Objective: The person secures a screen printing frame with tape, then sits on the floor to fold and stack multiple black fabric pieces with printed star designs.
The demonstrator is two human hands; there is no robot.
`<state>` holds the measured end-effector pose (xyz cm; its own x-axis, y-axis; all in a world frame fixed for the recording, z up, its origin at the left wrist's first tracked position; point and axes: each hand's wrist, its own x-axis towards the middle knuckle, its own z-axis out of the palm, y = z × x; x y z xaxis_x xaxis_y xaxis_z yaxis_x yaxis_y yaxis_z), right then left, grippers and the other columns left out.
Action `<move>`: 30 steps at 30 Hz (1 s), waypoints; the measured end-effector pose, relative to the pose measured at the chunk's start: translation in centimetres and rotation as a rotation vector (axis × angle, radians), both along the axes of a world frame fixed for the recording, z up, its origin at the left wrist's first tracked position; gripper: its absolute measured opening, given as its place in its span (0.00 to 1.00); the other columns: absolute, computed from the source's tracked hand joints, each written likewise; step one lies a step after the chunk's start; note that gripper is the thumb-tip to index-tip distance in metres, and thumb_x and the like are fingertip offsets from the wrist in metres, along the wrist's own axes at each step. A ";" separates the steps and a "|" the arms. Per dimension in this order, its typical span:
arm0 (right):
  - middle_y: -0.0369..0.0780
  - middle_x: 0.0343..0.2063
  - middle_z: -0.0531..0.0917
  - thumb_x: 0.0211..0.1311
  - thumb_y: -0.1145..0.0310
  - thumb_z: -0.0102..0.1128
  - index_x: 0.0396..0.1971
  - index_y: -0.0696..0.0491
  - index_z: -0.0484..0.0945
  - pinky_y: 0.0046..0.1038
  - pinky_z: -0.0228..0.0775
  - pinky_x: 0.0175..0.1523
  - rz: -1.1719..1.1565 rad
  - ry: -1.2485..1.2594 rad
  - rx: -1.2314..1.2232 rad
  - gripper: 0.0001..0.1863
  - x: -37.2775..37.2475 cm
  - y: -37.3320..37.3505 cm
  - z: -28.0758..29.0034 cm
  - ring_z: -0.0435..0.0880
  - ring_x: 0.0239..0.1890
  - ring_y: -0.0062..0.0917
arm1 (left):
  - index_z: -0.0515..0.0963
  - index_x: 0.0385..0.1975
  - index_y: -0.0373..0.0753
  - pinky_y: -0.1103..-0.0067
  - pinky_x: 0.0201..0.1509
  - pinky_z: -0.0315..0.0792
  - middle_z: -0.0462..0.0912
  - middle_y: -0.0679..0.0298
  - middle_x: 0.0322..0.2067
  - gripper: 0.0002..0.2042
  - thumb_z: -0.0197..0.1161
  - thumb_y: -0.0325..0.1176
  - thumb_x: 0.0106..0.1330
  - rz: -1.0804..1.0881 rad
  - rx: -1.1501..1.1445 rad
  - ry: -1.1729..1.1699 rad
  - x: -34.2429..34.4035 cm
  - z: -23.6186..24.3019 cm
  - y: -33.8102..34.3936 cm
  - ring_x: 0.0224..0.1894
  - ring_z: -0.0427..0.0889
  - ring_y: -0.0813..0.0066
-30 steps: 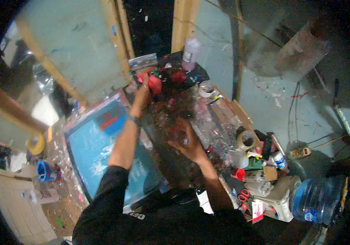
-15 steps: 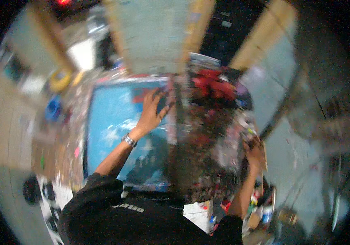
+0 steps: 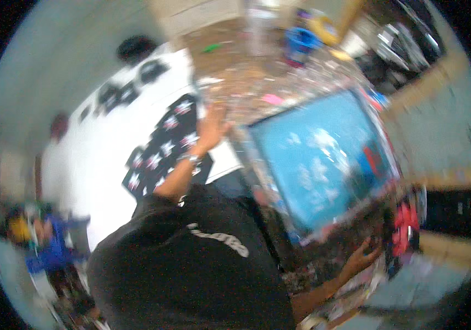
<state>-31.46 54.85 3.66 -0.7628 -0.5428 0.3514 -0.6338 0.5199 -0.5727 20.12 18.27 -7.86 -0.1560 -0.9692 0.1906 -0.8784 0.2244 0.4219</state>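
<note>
Blue, the rectangular panel with a dark-edged frame (image 3: 323, 159) is lying on the paint-spattered worktop (image 3: 257, 82). Left of the panel, the left hand (image 3: 212, 129) is showing extended fingers, beside black pieces with white-and-red star prints (image 3: 175, 126) that are lying on a white surface (image 3: 81, 159). Below the panel, the right hand (image 3: 361, 257) is partly curling; blur is hiding whether it is holding anything.

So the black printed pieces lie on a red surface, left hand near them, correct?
Not quite: the head view shows the black printed pieces on a white surface, not red. Left hand near them is right.
</note>
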 end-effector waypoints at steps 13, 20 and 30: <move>0.54 0.63 0.71 0.67 0.60 0.61 0.64 0.60 0.68 0.46 0.52 0.72 1.383 0.035 0.161 0.30 30.9 -27.0 4.3 0.65 0.68 0.50 | 0.71 0.62 0.31 0.63 0.60 0.69 0.83 0.47 0.50 0.39 0.45 0.66 0.71 0.348 1.013 0.706 15.6 -3.7 29.3 0.59 0.78 0.54; 0.56 0.70 0.61 0.70 0.52 0.56 0.67 0.59 0.63 0.54 0.46 0.74 1.235 0.415 0.433 0.35 32.9 -35.6 -2.9 0.59 0.71 0.52 | 0.51 0.73 0.29 0.65 0.76 0.53 0.54 0.45 0.73 0.44 0.50 0.63 0.71 0.524 0.679 1.206 16.3 -0.9 26.2 0.74 0.57 0.52; 0.50 0.58 0.77 0.72 0.47 0.52 0.61 0.53 0.71 0.53 0.68 0.62 1.199 0.721 0.370 0.29 35.2 -35.0 -3.0 0.76 0.59 0.49 | 0.40 0.76 0.40 0.48 0.70 0.58 0.49 0.35 0.72 0.61 0.69 0.68 0.51 0.707 0.835 0.494 16.6 -4.1 8.5 0.72 0.55 0.33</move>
